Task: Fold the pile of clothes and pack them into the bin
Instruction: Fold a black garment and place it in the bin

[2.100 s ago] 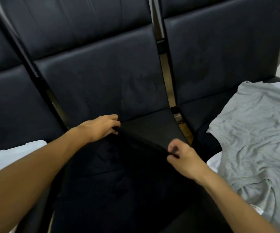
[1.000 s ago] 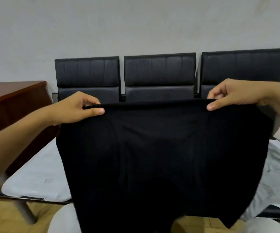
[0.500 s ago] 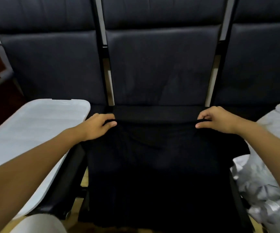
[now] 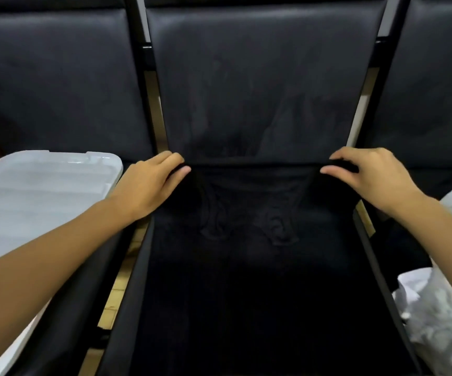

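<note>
A black garment point(image 4: 249, 213) lies spread flat over the middle black seat, its far edge along the seat's back. My left hand point(image 4: 151, 183) pinches the garment's far left corner, and my right hand point(image 4: 368, 175) pinches the far right corner. Two creased bulges show in the cloth between my hands. A white plastic bin lid point(image 4: 37, 191) rests on the left seat; the bin under it is hidden. A pile of grey and white clothes point(image 4: 441, 308) sits on the right seat.
Three black padded seats point(image 4: 260, 85) stand in a row with narrow gaps between them, showing tiled floor point(image 4: 119, 283) below. Dark cloth point(image 4: 398, 245) lies on the right seat beside the pile.
The garment was lifted up and held open in the air, then lowered and laid flat on the middle seat. Both hands kept hold of its top corners.
</note>
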Demonstrator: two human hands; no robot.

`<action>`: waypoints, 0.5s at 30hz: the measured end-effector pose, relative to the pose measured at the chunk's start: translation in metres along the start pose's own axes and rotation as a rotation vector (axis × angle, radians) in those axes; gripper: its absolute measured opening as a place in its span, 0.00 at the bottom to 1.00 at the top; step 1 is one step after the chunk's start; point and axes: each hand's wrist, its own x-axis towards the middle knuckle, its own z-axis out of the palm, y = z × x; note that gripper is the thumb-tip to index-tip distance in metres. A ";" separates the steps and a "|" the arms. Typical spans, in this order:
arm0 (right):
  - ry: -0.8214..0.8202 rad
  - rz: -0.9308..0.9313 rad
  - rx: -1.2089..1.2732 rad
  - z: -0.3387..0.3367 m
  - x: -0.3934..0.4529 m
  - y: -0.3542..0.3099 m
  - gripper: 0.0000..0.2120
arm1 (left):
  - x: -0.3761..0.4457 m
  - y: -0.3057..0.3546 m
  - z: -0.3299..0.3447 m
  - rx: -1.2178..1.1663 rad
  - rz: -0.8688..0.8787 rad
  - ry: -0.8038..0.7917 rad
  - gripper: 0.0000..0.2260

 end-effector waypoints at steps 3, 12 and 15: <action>0.068 -0.143 -0.025 -0.013 -0.041 -0.016 0.21 | -0.039 0.028 -0.023 -0.011 0.158 0.076 0.12; -0.687 0.031 -0.185 -0.001 -0.205 -0.067 0.29 | -0.193 0.079 -0.006 0.143 0.294 -0.501 0.21; -0.584 0.305 0.012 -0.005 -0.208 -0.076 0.27 | -0.187 0.086 -0.009 0.082 0.160 -0.550 0.25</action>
